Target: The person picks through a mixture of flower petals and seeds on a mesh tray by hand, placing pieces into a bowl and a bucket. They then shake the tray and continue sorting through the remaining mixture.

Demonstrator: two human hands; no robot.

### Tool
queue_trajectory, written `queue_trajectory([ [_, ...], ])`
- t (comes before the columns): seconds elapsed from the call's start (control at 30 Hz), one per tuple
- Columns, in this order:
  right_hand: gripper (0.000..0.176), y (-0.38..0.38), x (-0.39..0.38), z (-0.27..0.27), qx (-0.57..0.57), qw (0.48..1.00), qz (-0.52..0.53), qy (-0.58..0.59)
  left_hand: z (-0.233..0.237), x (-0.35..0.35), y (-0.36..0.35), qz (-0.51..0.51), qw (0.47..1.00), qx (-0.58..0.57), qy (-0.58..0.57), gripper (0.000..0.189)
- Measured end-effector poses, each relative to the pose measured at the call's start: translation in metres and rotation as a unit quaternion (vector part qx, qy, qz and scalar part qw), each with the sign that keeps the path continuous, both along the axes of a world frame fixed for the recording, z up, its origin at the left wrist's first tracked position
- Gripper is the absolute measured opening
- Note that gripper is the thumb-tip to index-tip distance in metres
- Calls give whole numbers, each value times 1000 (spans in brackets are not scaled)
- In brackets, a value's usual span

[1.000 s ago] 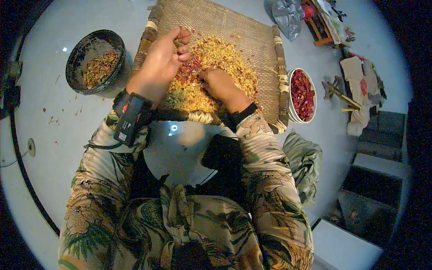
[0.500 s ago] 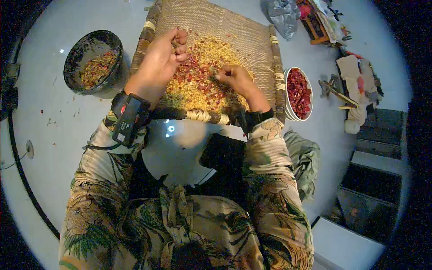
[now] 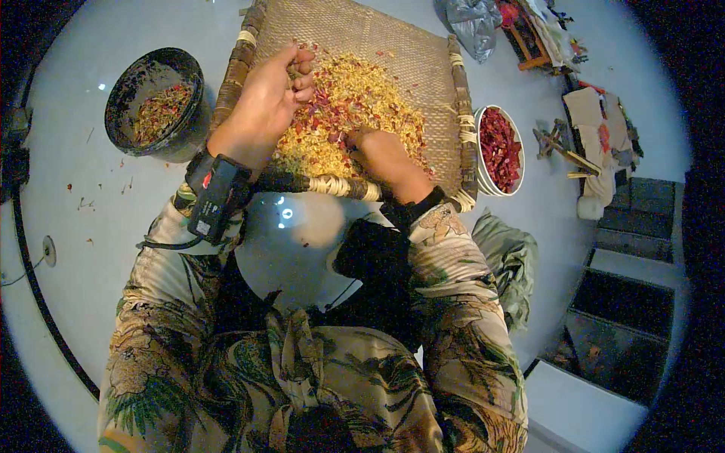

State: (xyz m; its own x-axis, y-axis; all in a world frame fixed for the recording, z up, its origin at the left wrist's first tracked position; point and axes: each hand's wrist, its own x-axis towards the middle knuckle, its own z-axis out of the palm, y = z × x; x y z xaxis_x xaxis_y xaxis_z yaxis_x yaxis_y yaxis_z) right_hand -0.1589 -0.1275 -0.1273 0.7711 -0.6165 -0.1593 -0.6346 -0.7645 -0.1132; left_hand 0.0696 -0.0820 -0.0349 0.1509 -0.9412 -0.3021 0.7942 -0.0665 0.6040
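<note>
A woven tray [image 3: 423, 45] with a bound wooden rim holds a heap of yellow seeds [image 3: 355, 79] mixed with red dried chilli pieces. My left hand [image 3: 276, 90] is raised over the heap's left side, its fingers curled in toward the palm; whatever they hold is hidden. Lower down, my right hand [image 3: 385, 158] reaches into the near part of the heap. Its thumb and forefinger are pinched together among the seeds, and what lies between them is too small to name.
A black bucket [image 3: 196, 124] with chilli bits and stems stands left of the tray. On the right is a white bucket [image 3: 516, 181] of red dried chillies. A green cloth bag [image 3: 506, 264] lies nearer me. Farther off are a grey plastic bag [image 3: 472, 26] and a small wooden stand [image 3: 566, 151].
My right hand has moved left and slightly toward me, down into the seeds. The left hand stays curled in nearly the same spot.
</note>
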Motion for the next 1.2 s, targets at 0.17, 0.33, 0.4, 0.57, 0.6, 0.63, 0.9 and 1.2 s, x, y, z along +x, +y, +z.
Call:
queue_trajectory([
  [0.17,18,8,6,16,-5,999,-28,-29,-15,5,7,-61,983,-95,-147,10],
  [0.33,19,8,11,11,11,999,-35,-28,-16,7,7,-72,995,-60,-37,12],
  [0.4,19,4,10,7,6,999,-41,-34,-13,6,8,-66,997,-37,-25,11],
  [0.57,20,0,-5,30,142,957,-143,-210,-1,1,17,-47,996,-6,-78,14],
  [0.6,20,-4,-9,28,187,938,-149,-250,-2,3,16,-59,996,-14,-59,14],
  [0.63,20,-10,-11,25,232,916,-154,-289,-5,5,15,-72,996,-21,-41,13],
  [0.9,9,-19,-12,43,460,759,-272,-372,-22,-6,20,-94,972,-54,-211,17],
  [1.2,10,-18,-10,58,517,655,-330,-440,-38,-31,6,-68,992,84,-67,26],
])
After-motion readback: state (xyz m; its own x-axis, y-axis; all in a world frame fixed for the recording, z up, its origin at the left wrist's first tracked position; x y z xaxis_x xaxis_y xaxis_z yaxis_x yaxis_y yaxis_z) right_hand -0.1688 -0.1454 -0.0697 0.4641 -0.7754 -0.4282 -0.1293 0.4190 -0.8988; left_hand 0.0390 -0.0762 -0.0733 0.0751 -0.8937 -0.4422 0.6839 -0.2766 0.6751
